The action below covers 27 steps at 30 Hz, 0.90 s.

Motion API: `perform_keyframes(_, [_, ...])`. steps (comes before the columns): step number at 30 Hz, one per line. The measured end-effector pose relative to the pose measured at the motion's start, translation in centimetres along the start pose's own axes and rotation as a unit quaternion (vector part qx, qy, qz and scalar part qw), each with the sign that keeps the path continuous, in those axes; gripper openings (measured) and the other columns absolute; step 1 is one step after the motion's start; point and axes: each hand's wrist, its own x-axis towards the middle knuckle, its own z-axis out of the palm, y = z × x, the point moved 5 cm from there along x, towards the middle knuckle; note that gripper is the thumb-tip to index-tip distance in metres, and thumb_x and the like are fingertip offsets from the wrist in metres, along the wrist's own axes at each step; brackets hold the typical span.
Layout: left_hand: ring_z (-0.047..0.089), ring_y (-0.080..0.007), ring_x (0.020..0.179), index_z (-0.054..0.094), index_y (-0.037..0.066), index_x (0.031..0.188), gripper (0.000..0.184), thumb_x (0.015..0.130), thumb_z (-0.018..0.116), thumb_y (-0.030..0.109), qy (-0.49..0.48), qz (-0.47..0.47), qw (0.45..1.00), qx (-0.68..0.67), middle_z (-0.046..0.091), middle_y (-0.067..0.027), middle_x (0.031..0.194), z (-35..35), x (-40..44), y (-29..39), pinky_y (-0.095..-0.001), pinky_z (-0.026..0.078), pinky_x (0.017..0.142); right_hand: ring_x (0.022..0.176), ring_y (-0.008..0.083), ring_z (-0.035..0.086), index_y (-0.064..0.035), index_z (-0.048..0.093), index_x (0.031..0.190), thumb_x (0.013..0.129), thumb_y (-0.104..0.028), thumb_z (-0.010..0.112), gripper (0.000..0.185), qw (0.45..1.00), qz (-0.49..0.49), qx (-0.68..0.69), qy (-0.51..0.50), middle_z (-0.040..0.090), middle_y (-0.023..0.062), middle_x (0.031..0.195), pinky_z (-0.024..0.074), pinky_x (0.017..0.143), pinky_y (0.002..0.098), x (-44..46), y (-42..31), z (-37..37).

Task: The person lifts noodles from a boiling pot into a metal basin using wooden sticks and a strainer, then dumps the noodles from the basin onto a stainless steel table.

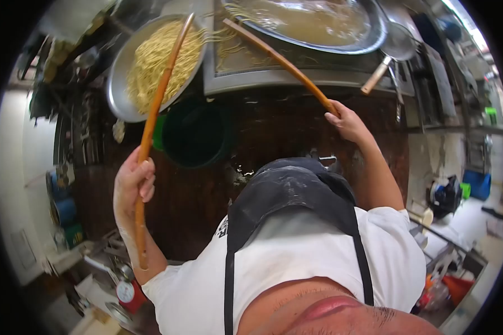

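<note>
My left hand (pixel 136 177) is closed around a long wooden stick (pixel 161 92), whose tip reaches over a metal bowl (pixel 115 95) piled with yellow noodles (pixel 156 67). In my right hand (pixel 345 121) is the end of a second wooden stick (pixel 285 63). It slants up and left, its far tip close to loose noodle strands (pixel 223 38) beside the bowl. To the right of these strands sits a large metal pan of cloudy, bubbling liquid (pixel 313 19). I cannot tell whether either stick touches the noodles.
A dark green bucket (pixel 195 137) stands on the brown floor (pixel 207 195) between my arms. A long-handled strainer (pixel 398 42) rests at the pan's right, over the metal counter edge (pixel 262 80). A red dial scale (pixel 129 293) is at lower left.
</note>
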Motion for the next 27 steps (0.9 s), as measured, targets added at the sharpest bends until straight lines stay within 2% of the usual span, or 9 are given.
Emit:
perform_keyframes(3, [0.039,-0.0052,0.040,0.033,0.002,0.149,0.065,0.091,0.060,0.009,-0.076,-0.041,0.996,-0.004,0.050,0.0001,0.072,5.5,4.0,-2.4,-0.0207,0.032,0.034,0.054,0.0117,0.054,-0.0090,0.056,0.109,0.101,-0.032,0.056,0.025,0.968,0.176,0.180,0.023,0.052,-0.0002,0.068,0.0466,0.050,0.0283,-5.6,5.4,-3.7])
perform_keyframes(6, [0.040,-0.0062,0.041,0.030,0.004,0.152,0.068,0.092,0.062,0.012,-0.196,-0.085,0.971,0.110,0.047,0.0015,0.066,12.3,9.3,-6.7,-0.0223,0.033,0.036,0.043,0.0050,0.040,-0.0135,0.048,0.090,0.102,-0.033,0.053,0.024,0.918,0.249,0.286,0.115,0.042,-0.0054,0.063,0.0352,0.037,0.0235,-11.6,5.4,-6.5])
perform_keyframes(15, [0.054,-0.0154,0.051,0.046,0.007,0.141,0.050,0.097,0.058,0.026,-0.288,0.040,0.881,0.373,0.054,-0.0024,0.066,36.5,30.8,-17.5,-0.0327,0.045,0.046,0.050,0.0063,0.048,-0.0142,0.049,0.083,0.099,-0.030,0.058,0.025,0.822,0.198,0.501,0.187,0.047,-0.0039,0.067,0.0458,0.044,0.0265,0.8,20.4,-4.6])
perform_keyframes(18, [0.059,-0.0178,0.060,0.037,0.006,0.149,0.069,0.094,0.061,0.041,-0.298,0.048,0.872,0.385,0.059,-0.0054,0.071,43.4,39.5,-20.4,-0.0335,0.049,0.054,0.060,0.0168,0.059,-0.0081,0.049,0.097,0.100,-0.028,0.057,0.022,0.766,0.185,0.576,0.217,0.052,0.0015,0.073,0.0552,0.054,0.0336,8.6,20.4,-4.0])
perform_keyframes(21, [0.067,-0.0219,0.077,0.021,0.003,0.155,0.097,0.087,0.064,0.057,-0.199,-0.058,0.855,0.476,0.066,-0.0149,0.086,47.8,41.7,-20.1,-0.0346,0.055,0.070,0.077,0.0262,0.066,-0.0019,0.055,0.112,0.098,-0.031,0.058,0.033,0.917,0.156,0.312,0.195,0.063,0.0116,0.090,0.0566,0.069,0.0419,13.1,26.4,-7.9])
perform_keyframes(22, [0.067,-0.0280,0.098,0.006,0.000,0.156,0.121,0.077,0.072,0.063,-0.177,0.081,0.824,0.532,0.065,-0.0255,0.106,48.2,47.0,-24.9,-0.0398,0.054,0.088,0.084,0.0315,0.065,0.0005,0.055,0.119,0.097,-0.032,0.058,0.039,0.943,0.135,0.070,0.295,0.064,0.0151,0.094,0.0552,0.074,0.0461,13.0,28.6,-12.1])
perform_keyframes(23, [0.062,-0.0364,0.110,0.011,0.000,0.156,0.111,0.080,0.075,0.048,-0.202,0.095,0.808,0.545,0.058,-0.0299,0.120,49.4,46.5,-25.1,-0.0465,0.050,0.097,0.092,0.0368,0.064,0.0028,0.054,0.125,0.095,-0.032,0.058,0.046,0.906,0.104,-0.178,0.370,0.064,0.0186,0.099,0.0538,0.079,0.0502,12.5,30.7,-16.2])
perform_keyframes(25, [0.061,-0.0410,0.108,0.017,0.001,0.155,0.092,0.083,0.070,0.023,-0.129,0.104,0.727,0.666,0.054,-0.0285,0.121,52.8,45.9,-23.8,-0.0486,0.050,0.095,0.112,0.0435,0.056,0.0019,0.058,0.121,0.093,-0.033,0.059,0.045,0.807,0.165,-0.237,0.515,0.062,0.0268,0.113,0.0468,0.091,0.0532,10.8,35.3,-22.4])
perform_keyframes(27, [0.061,-0.0437,0.108,0.022,0.001,0.152,0.081,0.083,0.063,0.012,-0.129,0.108,0.742,0.649,0.052,-0.0279,0.121,55.5,47.1,-24.3,-0.0493,0.051,0.094,0.100,0.0372,0.062,-0.0005,0.058,0.124,0.097,-0.041,0.054,0.049,0.816,0.321,-0.220,0.428,0.064,0.0241,0.112,0.0513,0.082,0.0494,12.8,50.1,-22.6])
